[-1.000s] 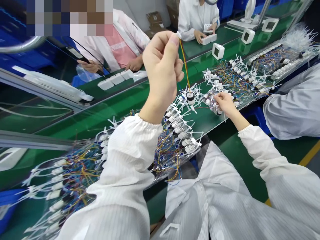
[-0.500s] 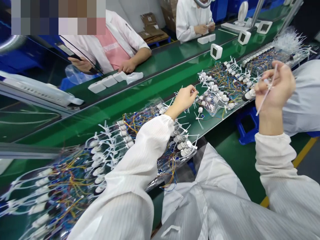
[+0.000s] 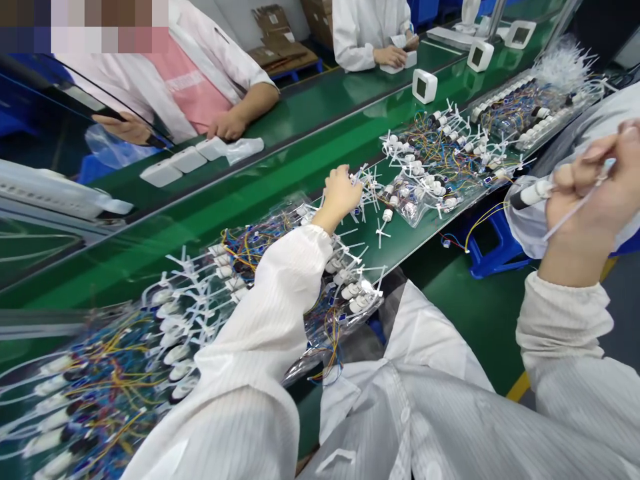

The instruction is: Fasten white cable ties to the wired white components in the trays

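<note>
My left hand [image 3: 343,193] is at the small heap of white ties [image 3: 369,190] on the green bench, its fingers curled down at the heap's edge; what they pinch is hidden. Off the bench at the right, my right hand [image 3: 595,190] is closed around a white cylinder with a black end [image 3: 534,194]. Yellow, red and blue wires [image 3: 473,230] with small connectors trail from it. A white tie [image 3: 575,213] crosses my right palm. Between the hands, one loose white cylinder with crossed ties [image 3: 387,217] lies near a clear bag of parts [image 3: 407,200].
Bundles of wired white cylinders [image 3: 180,333] line the bench at left, with more [image 3: 445,153] at right. White square devices [image 3: 425,87] stand on the green belt [image 3: 280,163]. Two people work across it. A blue stool [image 3: 500,247] is below the bench edge.
My left hand has moved left onto the heap of ties. My right hand has moved right and lower with the cylinder, whose wires now hang off the bench. The whole view has shifted slightly.
</note>
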{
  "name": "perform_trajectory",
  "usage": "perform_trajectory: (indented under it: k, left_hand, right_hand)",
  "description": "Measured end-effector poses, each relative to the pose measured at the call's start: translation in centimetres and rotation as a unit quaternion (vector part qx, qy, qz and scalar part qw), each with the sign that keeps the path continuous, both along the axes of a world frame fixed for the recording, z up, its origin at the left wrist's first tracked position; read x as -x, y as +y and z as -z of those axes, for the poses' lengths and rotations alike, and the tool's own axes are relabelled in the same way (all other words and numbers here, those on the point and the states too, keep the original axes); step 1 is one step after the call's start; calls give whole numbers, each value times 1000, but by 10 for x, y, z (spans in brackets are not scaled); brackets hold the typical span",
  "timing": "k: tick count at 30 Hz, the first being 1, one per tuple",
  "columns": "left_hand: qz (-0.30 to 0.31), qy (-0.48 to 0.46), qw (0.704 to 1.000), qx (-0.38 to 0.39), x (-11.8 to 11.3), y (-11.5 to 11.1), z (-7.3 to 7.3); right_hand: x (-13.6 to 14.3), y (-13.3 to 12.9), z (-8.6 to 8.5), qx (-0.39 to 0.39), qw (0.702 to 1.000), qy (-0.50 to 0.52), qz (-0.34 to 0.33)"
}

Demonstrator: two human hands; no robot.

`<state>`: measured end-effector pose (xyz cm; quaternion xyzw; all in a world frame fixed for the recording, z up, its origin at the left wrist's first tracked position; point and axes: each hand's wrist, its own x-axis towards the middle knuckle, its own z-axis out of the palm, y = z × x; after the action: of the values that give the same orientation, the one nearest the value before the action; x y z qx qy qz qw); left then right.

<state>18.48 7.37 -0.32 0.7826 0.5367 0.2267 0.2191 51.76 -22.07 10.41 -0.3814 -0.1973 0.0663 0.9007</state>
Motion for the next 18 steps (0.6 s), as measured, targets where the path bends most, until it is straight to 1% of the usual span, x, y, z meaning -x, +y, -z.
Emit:
perform_trajectory:
  k: [1,2,3,4,5,6,8,9,10,11,12,13,14,15,16,17,18]
  left_hand:
    - [-3,-6,1000,-17,-2,-6,-5]
    - [5,-16,999,-36,-4,-16,-13]
    - [27,-28,998,-56,-5,-30,-25]
    - [65,-44,994,-72,-4,-51,-39]
    - [116,-61,988,-76,-1,-76,-56]
    - [174,-74,980,-64,4,-107,-74]
    - [278,-80,957,9,23,-177,-106]
    - [322,-70,942,66,34,-212,-117]
    - [358,-56,924,125,46,-246,-123]
    - [394,-31,900,186,56,-276,-122]
    - [420,-2,874,245,64,-302,-115]
    - [434,21,850,299,68,-323,-101]
    - [439,23,829,347,69,-339,-81]
    - [433,8,809,398,67,-351,-56]
    - [401,-25,798,449,62,-359,-29]
    - [343,-80,789,504,55,-364,0]
    - [261,-138,776,558,47,-366,28]
  right_hand:
    - [10,2,1,10,1000,4,-21]
    - [19,3,1,21,999,6,-39]
    - [28,3,0,35,998,0,-55]
    - [35,2,-1,52,996,-14,-77]
    - [41,-1,-3,66,993,-31,-95]
    - [46,-5,-6,78,989,-51,-113]
    - [55,-15,-13,99,981,-89,-144]
    - [59,-20,-17,110,976,-103,-158]
    - [63,-24,-20,118,973,-111,-167]
    - [67,-27,-23,122,970,-116,-175]
    - [72,-30,-25,122,969,-117,-182]
    - [77,-31,-27,117,968,-118,-190]
    - [83,-33,-28,107,968,-118,-194]
    - [88,-35,-28,98,968,-119,-199]
    - [92,-39,-28,96,967,-120,-204]
    - [94,-44,-28,105,966,-118,-206]
    - [94,-52,-27,127,965,-118,-200]
